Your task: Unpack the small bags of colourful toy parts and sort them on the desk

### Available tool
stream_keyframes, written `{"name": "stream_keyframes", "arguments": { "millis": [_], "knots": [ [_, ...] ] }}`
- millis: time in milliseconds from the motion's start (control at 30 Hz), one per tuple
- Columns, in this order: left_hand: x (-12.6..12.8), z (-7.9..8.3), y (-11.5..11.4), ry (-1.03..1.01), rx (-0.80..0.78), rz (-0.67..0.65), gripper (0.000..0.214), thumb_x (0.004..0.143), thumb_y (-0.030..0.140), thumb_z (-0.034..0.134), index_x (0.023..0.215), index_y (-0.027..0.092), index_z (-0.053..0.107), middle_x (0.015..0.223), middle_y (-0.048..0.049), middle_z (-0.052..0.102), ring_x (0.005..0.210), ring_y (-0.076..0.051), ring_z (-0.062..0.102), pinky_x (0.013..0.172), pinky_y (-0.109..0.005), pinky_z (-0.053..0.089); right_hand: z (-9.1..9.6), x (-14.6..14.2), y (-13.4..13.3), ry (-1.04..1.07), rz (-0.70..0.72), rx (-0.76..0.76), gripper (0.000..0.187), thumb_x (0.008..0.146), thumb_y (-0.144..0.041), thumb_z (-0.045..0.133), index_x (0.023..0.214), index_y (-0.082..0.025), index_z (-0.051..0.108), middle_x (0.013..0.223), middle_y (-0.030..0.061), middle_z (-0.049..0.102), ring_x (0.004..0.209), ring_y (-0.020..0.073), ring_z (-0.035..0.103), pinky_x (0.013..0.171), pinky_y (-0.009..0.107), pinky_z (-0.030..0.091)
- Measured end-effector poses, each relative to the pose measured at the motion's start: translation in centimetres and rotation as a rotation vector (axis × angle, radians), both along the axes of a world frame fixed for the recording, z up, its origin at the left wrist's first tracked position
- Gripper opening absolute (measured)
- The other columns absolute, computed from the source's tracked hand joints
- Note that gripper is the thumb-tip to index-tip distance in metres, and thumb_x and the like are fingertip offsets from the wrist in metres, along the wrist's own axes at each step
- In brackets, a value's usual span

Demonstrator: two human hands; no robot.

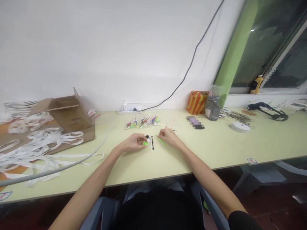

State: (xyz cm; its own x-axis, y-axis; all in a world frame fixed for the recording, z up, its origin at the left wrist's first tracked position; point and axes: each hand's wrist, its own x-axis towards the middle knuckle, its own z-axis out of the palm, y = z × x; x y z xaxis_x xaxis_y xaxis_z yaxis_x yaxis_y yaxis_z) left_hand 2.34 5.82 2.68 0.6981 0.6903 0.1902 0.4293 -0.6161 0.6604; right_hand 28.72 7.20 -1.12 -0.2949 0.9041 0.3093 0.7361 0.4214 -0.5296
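Far left, loose white paper strips (35, 150) lie around a cardboard box (66, 111) on the surface (216, 150). Small plastic bags of coloured parts (142, 123) sit further back. Left hand (134, 142) curled, fingertips pinching a green-ringed part (145, 143), grip partly hidden. Black arrow-shaped piece (152, 143) flat between the hands. Right hand (169, 137) half closed by a thin green stick (161, 141); hold cannot be told. Parts this small likely handle best at the fingertips, low over the surface.

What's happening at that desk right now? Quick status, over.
Left hand pinching small green piece. Right hand at thin green stick. Black arrow-shaped piece lying between them.
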Motion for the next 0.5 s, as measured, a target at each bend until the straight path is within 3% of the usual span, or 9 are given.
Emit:
{"name": "stream_keyframes", "arguments": {
  "millis": [67, 200, 367, 500],
  "knots": [
    [-0.1, -0.3, -0.1, 0.019, -0.064, -0.007, 0.026, 0.076, 0.037, 0.069, 0.090, 0.015, 0.071, 0.062, 0.0024, 0.053, 0.059, -0.010, 0.046, 0.055, -0.023, 0.036, 0.3, 0.4, 0.0, 0.032, 0.139, -0.042, 0.005, 0.084, -0.018, 0.067, 0.081, -0.017, 0.071, 0.078, 0.0028, 0.072, 0.067, 0.0151, 0.063, 0.093, 0.038, 0.045],
    [-0.1, -0.5, -0.1, 0.027, -0.107, -0.017, 0.027, 0.074, 0.038, 0.071, 0.089, 0.015, 0.067, 0.063, 0.0027, 0.055, 0.058, -0.010, 0.049, 0.055, -0.022, 0.038, 0.5, 1.0, 0.2, 0.093, 0.289, -0.164, 0.007, 0.077, -0.015, 0.071, 0.083, -0.015, 0.074, 0.076, 0.0034, 0.072, 0.065, 0.0148, 0.061, 0.080, 0.032, 0.049],
    [0.2, -0.6, -0.1, 0.022, -0.135, -0.019, 0.031, 0.072, 0.040, 0.076, 0.085, 0.016, 0.062, 0.066, 0.0026, 0.056, 0.061, -0.011, 0.051, 0.056, -0.023, 0.039, 0.4, 1.1, 0.3, 0.121, 0.271, -0.147, 0.010, 0.073, -0.011, 0.070, 0.081, -0.015, 0.074, 0.076, 0.0024, 0.071, 0.065, 0.0135, 0.059, 0.070, 0.026, 0.046],
    [0.3, -0.7, 0.0, 0.000, -0.166, -0.022, 0.035, 0.068, 0.041, 0.080, 0.084, 0.016, 0.063, 0.068, 0.0020, 0.057, 0.063, -0.012, 0.051, 0.058, -0.024, 0.040, 0.3, 1.2, 0.5, 0.097, 0.224, -0.116, 0.015, 0.071, -0.006, 0.068, 0.081, -0.015, 0.074, 0.074, 0.0010, 0.069, 0.063, 0.0121, 0.058, 0.072, 0.026, 0.046]
  ]
}}
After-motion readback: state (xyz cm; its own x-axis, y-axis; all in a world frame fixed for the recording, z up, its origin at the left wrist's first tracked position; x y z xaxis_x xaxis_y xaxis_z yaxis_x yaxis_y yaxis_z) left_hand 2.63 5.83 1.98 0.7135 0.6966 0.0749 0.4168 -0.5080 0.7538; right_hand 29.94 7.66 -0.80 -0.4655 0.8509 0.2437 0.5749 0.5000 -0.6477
